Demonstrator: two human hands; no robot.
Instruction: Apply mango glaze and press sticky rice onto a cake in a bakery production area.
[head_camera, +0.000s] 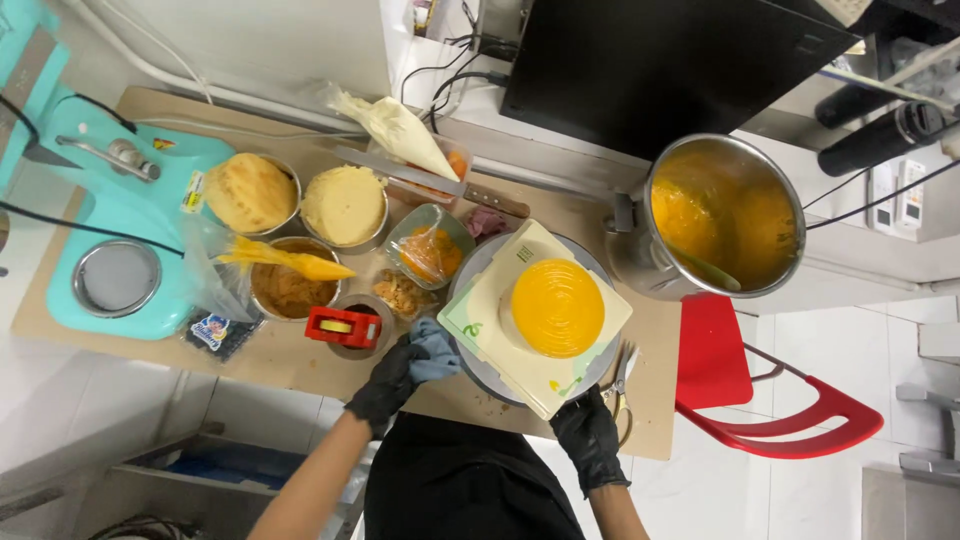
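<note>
Head view: my left hand (392, 385), black glove, fingers closed around blue cloth (436, 352), held against left rim of turntable (478, 365), likely so cloth meets edge. Right hand (588, 432) gloved, fingers curled on near corner of cake board (478, 318), seemingly steadying it. Orange-glazed cake (557, 307) sits centred on board, on turntable, near front edge of surface (300, 362). Scissors (622, 372) just beside right hand. Red tape dispenser (343, 327) and bowls of fillings to left, within reach. Steel pot (724, 215) of orange glaze at right.
</note>
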